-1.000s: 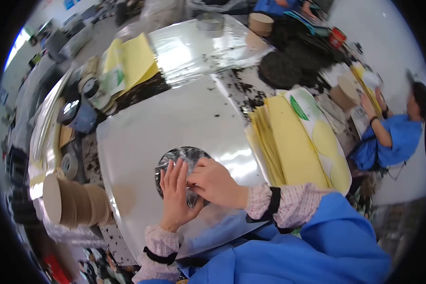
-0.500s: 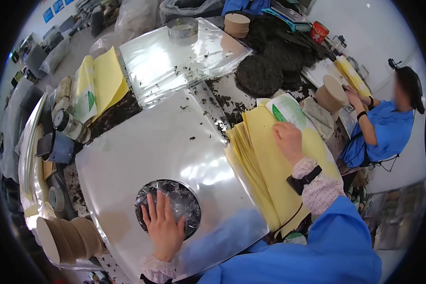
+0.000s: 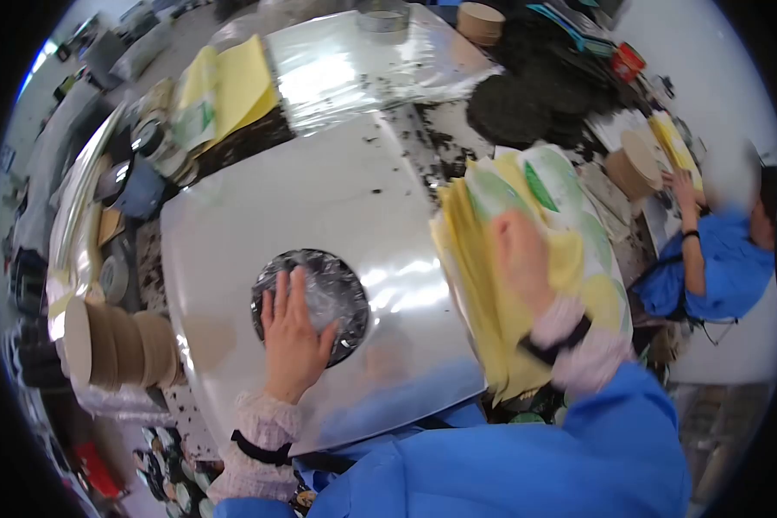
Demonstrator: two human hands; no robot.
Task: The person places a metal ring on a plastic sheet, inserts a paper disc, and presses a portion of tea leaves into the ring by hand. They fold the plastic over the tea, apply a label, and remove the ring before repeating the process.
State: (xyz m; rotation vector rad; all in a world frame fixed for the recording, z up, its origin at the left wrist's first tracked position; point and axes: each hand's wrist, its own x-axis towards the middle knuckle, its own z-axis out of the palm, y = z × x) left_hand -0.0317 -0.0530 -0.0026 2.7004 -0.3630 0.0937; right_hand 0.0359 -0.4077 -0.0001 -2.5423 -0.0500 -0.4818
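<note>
My left hand (image 3: 293,345) rests with fingers spread on a dark round cake (image 3: 341,289) covered in crinkled clear film. The cake lies on a large shiny clear plastic sheet (image 3: 233,224). To the right, my right hand (image 3: 522,259) is closed over a stack of yellow wrapping papers (image 3: 475,302) with white, green-printed faces. It appears to grip the top paper, which is bent beside it; motion blur hides the fingertips.
Brown cardboard discs (image 3: 116,345) stand at the left, near a blue container (image 3: 138,186) and a jar (image 3: 160,147). Dark round cakes (image 3: 509,108) are piled at the back. A co-worker (image 3: 716,259) in blue sits at the right, near more cardboard discs (image 3: 633,164).
My head view has shifted. More of the white and green printed paper shows around my right hand, and the yellow top paper is bent further back. My left hand stays on the cake.
</note>
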